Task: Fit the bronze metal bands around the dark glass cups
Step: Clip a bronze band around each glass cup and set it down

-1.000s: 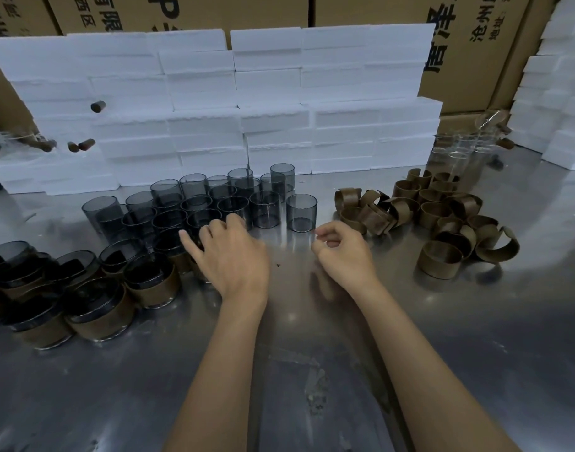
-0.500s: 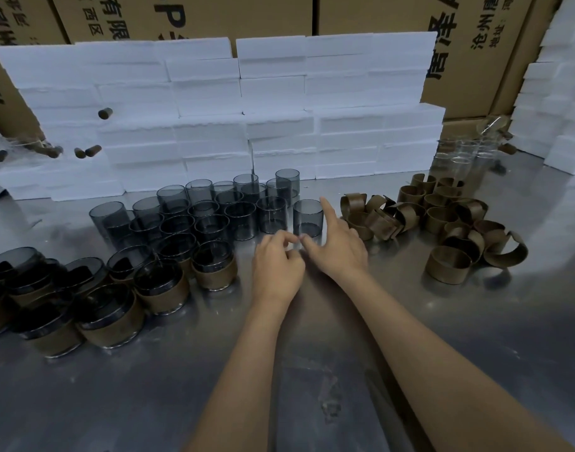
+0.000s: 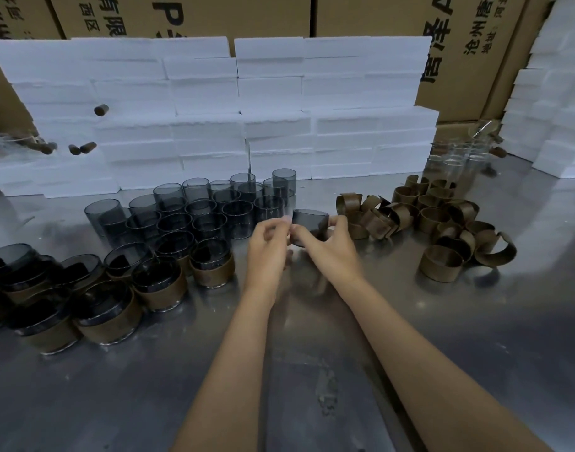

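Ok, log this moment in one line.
right hand: grips dark glass cup | left hand: at its rim | bronze bands: untouched

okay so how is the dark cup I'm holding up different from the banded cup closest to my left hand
The held cup is bare glass; the banded cup wears a bronze band round its lower part. The held cup is off the table, tilted, in the right hand with the left hand at its rim; the banded cup stands upright, untouched. Both are dark smoky glass.
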{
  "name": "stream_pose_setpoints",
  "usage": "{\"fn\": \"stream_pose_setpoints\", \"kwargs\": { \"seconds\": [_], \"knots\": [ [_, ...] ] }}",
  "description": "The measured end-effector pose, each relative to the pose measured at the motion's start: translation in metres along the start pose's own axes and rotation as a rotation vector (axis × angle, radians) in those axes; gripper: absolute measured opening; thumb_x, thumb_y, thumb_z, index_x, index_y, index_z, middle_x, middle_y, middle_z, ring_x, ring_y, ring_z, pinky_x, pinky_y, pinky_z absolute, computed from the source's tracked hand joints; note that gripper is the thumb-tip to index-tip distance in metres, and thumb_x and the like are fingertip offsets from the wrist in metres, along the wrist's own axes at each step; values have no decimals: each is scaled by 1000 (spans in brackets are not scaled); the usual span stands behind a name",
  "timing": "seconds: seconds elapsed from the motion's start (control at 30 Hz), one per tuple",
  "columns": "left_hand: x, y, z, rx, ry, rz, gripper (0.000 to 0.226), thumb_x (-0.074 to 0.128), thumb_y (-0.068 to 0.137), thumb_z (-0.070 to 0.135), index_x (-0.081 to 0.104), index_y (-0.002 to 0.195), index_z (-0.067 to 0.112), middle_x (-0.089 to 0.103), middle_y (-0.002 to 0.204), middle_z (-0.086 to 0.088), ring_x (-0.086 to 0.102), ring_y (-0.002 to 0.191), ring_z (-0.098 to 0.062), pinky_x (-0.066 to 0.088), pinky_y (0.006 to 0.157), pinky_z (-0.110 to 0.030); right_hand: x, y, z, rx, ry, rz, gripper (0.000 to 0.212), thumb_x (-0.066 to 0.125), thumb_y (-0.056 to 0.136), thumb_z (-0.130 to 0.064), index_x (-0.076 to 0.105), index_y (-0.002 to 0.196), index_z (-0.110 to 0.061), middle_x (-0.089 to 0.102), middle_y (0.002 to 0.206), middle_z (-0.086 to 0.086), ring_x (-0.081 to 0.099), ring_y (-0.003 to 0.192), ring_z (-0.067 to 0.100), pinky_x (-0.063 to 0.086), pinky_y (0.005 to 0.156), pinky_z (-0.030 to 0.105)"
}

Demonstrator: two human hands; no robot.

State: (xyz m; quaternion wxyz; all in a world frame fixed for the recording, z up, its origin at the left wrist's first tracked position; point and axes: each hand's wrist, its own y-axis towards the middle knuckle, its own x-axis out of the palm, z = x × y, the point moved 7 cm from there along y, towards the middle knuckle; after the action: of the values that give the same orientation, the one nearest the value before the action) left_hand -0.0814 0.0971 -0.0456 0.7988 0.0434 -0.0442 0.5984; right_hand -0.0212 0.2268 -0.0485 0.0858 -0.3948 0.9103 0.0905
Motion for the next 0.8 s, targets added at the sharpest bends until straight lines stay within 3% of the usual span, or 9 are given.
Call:
{"fn": "stream_pose_setpoints", "kwargs": {
  "seconds": [0.1,0.27,0.33,0.43,0.5,0.57,0.67,0.73,0.8],
  "knots": [
    [13,-5,-2,-123,-254,-150,30,66,98,38,67,106,9,75,85,-5,73,77,-16,57,59,-27,-3,-20,1,-20,41,30,54,65,77,-76,55,103,-30,73,99,-8,71,94,12,54,84,32],
    [19,-11,-3,-96,-138,-194,48,74,90,43,61,117,6,67,105,-13,70,80,-22,58,63,-35,-8,-27,0,-33,60,85,49,29,104,-64,62,117,-31,58,99,-20,54,101,6,38,82,26],
    [18,-10,-2,-84,-123,-180,47,75,90,41,61,118,5,68,108,-17,70,80,-25,60,67,-43,-9,-26,1,-31,79,101,55,26,106,-59,64,127,-26,57,107,-16,51,107,5,36,91,27],
    [13,-5,-3,-90,-146,-148,39,72,94,35,66,115,3,72,110,-20,70,85,-27,61,75,-44,-10,-25,3,-27,115,115,49,32,108,-54,69,113,-22,72,107,-4,66,107,16,51,97,40],
    [12,-4,-3,-113,-192,-181,36,66,98,35,68,115,3,73,101,-15,70,76,-19,56,57,-29,-13,-24,1,-37,141,123,40,43,105,-56,68,103,-24,74,90,-14,68,93,4,54,88,35],
    [14,-6,-3,-151,-232,-238,38,59,101,38,67,120,6,71,97,-11,66,73,-16,47,52,-24,-12,-22,-1,-14,216,70,38,58,94,-64,66,104,-29,73,86,-19,67,83,-4,56,81,32],
    [25,-10,-3,-190,-289,-309,40,49,106,38,62,129,8,66,108,-14,63,73,-17,46,54,-27,-5,-26,-6,40,256,-87,70,66,63,-83,64,116,-37,75,102,-19,70,94,-3,57,84,27],
    [31,-13,-3,-183,-298,-333,34,46,108,36,61,121,10,67,113,-19,64,79,-24,47,59,-34,-4,-28,-9,43,269,-141,68,63,59,-85,67,111,-40,76,99,-24,73,93,0,54,73,16],
    [34,-13,-1,-156,-266,-324,41,47,107,39,61,127,7,70,120,-21,66,85,-26,48,62,-35,-5,-30,-11,47,289,-142,72,56,63,-88,70,114,-39,76,102,-25,71,95,-4,50,75,15]
  ]
}}
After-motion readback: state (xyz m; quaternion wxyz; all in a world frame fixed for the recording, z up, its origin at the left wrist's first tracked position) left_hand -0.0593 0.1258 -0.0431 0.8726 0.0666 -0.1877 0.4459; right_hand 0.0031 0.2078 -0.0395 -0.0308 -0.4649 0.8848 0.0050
